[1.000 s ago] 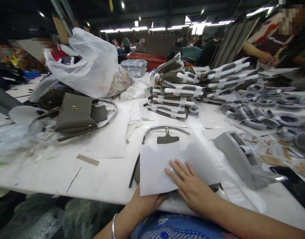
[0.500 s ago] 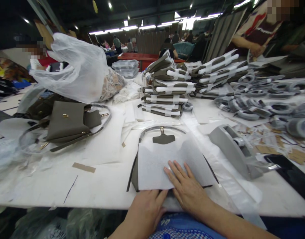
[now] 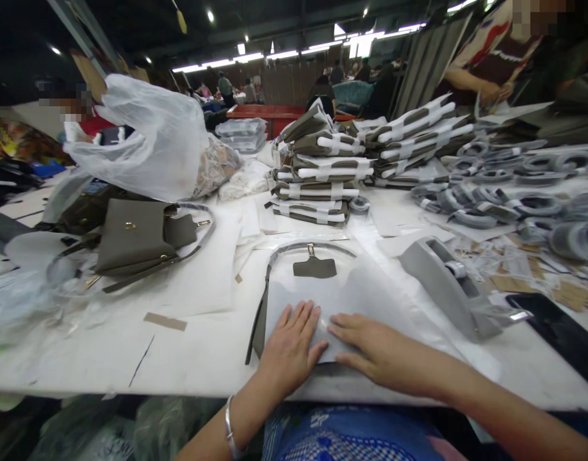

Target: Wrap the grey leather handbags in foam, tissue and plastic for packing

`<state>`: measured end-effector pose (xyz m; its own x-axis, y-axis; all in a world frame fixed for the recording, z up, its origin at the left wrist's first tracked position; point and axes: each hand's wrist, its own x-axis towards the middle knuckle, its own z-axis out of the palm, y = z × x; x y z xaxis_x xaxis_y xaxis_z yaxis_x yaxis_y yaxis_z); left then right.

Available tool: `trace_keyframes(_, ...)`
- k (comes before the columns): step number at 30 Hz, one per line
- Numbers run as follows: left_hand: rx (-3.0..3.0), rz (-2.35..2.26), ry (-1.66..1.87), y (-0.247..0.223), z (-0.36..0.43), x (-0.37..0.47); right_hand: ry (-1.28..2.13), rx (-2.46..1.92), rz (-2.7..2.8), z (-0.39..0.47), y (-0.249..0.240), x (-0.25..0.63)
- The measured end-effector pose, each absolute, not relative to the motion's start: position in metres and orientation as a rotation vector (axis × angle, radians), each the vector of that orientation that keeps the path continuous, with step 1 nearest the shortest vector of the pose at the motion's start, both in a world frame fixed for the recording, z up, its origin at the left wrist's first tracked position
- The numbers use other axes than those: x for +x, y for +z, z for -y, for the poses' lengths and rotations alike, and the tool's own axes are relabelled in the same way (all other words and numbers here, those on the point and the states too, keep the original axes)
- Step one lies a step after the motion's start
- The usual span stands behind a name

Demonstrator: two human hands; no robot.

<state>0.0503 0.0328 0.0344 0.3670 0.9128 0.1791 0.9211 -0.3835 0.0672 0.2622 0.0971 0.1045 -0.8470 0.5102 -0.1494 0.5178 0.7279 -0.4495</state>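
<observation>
A dark olive handbag point(image 3: 260, 325) lies in front of me, mostly hidden under a sheet of white paper point(image 3: 351, 288). Its wrapped handle point(image 3: 273, 256) arches beyond the paper, and a flap tab point(image 3: 314, 267) with a gold clasp shows inside that arch. My left hand point(image 3: 294, 346) rests flat on the paper's left part, fingers stretched out. On the right part lies my right hand point(image 3: 373, 346), its fingers extended and apart from the left ones. Neither hand grips anything.
Another olive handbag point(image 3: 135, 237) lies at left beside a large clear plastic bag point(image 3: 145, 141). A grey tape dispenser point(image 3: 448, 288) and a dark phone point(image 3: 558, 333) are at right. Wrapped bags point(image 3: 330, 168) are stacked behind; wrapped straps point(image 3: 486, 205) lie far right.
My left hand has moved from the paper's near edge up onto its surface. My right hand has shifted right and turned more sideways, still on the paper.
</observation>
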Motion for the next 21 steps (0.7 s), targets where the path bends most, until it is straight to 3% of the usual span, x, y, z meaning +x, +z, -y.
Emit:
trace_keyframes(4, -2.558, 1.756, -0.247, 0.043, -0.031, 0.050, -0.626, 0.712, -2.859, -0.132, 0.124, 0.258)
trace_keyframes(8, -2.573, 1.755, -0.190, 0.049, -0.034, 0.041, -0.671, 0.501, -3.099, -0.144, 0.090, 0.260)
trace_keyframes(13, -2.598, 1.724, -0.207, 0.045, -0.032, 0.034, -0.694, 0.608, -3.158, -0.138, 0.059, 0.270)
trace_keyframes(21, -2.590, 1.767, -0.247, 0.040, -0.029, 0.036, -0.644, 0.590, -3.178, -0.139, 0.057, 0.265)
